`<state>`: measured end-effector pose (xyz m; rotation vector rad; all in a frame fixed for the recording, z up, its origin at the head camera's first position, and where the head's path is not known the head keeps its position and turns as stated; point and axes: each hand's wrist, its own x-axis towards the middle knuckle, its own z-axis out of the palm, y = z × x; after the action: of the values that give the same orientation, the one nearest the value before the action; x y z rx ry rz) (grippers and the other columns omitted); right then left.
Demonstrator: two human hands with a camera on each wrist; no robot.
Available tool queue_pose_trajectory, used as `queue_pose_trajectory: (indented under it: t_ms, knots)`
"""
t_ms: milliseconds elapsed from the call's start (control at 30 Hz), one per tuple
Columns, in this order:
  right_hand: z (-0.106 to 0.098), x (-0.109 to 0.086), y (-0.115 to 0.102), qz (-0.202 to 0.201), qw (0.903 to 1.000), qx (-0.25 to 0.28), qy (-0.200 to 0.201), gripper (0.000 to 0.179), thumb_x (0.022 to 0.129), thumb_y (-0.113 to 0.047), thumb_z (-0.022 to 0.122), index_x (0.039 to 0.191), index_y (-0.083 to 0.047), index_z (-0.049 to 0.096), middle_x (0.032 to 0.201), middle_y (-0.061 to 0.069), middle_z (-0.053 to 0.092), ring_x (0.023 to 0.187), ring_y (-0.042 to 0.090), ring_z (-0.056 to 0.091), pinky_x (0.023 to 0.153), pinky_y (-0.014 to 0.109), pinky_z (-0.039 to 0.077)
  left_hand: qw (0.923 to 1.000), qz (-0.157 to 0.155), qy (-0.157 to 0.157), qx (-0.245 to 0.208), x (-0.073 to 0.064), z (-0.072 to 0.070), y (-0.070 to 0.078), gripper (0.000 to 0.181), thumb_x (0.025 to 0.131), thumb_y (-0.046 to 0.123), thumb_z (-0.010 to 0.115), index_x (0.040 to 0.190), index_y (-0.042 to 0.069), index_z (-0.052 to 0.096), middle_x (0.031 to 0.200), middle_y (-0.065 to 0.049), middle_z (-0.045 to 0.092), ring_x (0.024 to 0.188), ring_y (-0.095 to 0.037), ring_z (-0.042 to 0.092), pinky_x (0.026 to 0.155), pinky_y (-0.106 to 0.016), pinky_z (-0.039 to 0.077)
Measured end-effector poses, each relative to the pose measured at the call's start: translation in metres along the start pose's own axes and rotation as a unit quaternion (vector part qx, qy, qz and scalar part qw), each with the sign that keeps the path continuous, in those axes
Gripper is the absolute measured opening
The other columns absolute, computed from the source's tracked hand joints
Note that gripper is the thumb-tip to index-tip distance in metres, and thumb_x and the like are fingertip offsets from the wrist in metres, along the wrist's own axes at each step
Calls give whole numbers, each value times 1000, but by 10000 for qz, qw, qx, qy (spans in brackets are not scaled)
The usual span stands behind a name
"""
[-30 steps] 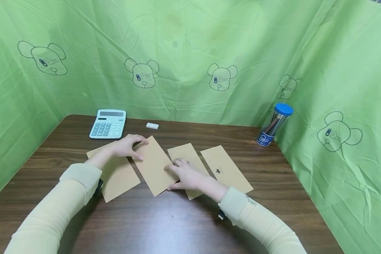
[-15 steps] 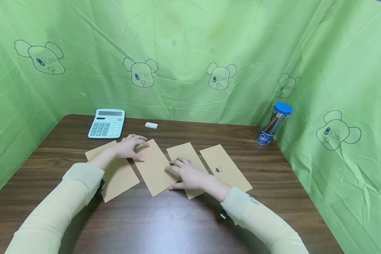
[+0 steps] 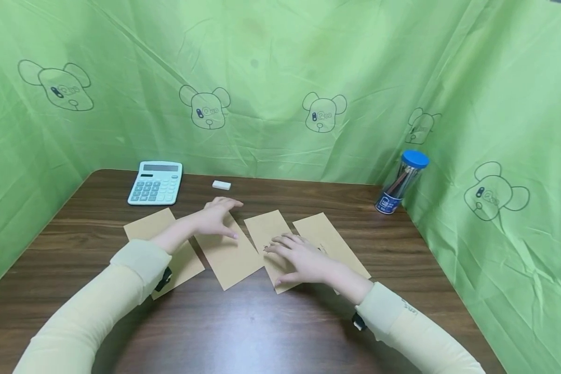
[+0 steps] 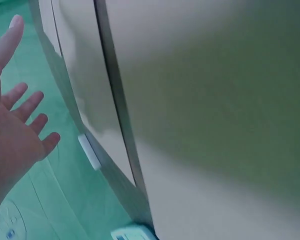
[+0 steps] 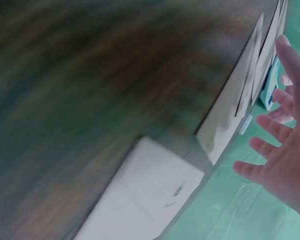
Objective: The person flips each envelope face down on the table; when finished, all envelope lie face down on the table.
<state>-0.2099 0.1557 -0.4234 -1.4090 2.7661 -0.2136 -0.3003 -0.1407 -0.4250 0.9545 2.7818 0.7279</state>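
Several flat tan paper rectangles lie slanted in a row. My left hand is over the upper part of the second rectangle, fingers extended and thumb apart. In the left wrist view the same hand has spread fingers with nothing between them. Over the third rectangle is my right hand, its palm downward and partly covering it. The right wrist view shows this hand with loosely spread, bare fingers. A small dark print marks the rightmost rectangle; the leftmost rectangle is partly behind my left forearm.
A pale blue calculator is at the back left of the wooden table. To its right lies a white eraser-like block. A clear jar of pencils with a blue lid stands back right. Green curtains surround the table.
Both hands have moved right: the left from the second rectangle's left edge to over its upper part, the right off its right edge to over the third. The rectangles stay in place.
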Motion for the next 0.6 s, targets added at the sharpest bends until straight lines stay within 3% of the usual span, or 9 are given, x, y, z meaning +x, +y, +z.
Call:
queue_pose_trajectory:
  t_ms: [200, 600]
  knots:
    - [3, -15, 9, 209, 9995, 1, -219, 81, 72, -61, 70, 138, -22, 45, 145, 11, 40, 134, 39, 33, 103, 62, 28, 9996, -33, -263, 59, 13, 9, 17, 90, 69, 41, 82, 139, 2, 41, 140, -15, 45, 129, -37, 33, 103, -60, 25]
    - [5, -31, 24, 196, 9987, -148, -457, 71, 74, -57, 70, 132, -22, 52, 142, 10, 45, 133, 40, 34, 106, 58, 27, 9982, -99, -587, -66, 33, 23, 25, 68, 72, 27, 81, 129, 4, 51, 125, -13, 54, 115, -30, 43, 96, -52, 34]
